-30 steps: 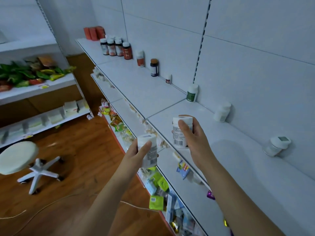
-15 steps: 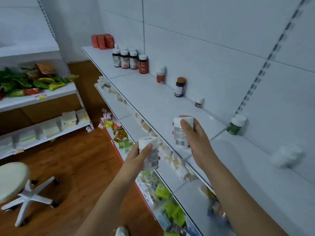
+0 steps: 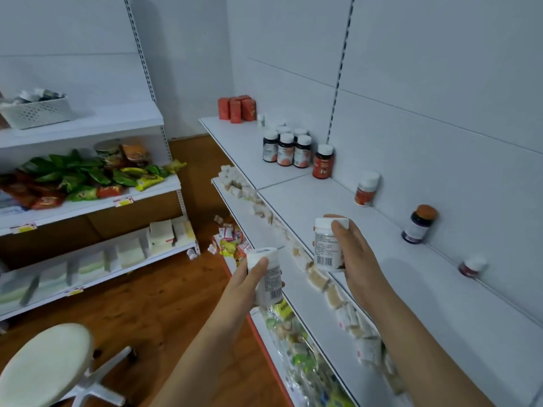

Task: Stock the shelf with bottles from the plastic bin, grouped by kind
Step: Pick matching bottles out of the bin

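Each hand grips 1 upright white bottle with a barcode label: left hand [image 3: 249, 284], right hand [image 3: 357, 257], above the shelf [image 3: 308, 201] front edge.

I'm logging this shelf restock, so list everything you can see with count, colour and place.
white bottles: two, white with barcodes, one in each hand
dark bottles: several, white caps, top shelf far end
red bottle: one, beside them
orange boxes: three, far corner
single bottles: three, along back wall
basket: one, white, left shelf
stool: one, cream, floor
left hand: grips a bottle
right hand: grips a bottle
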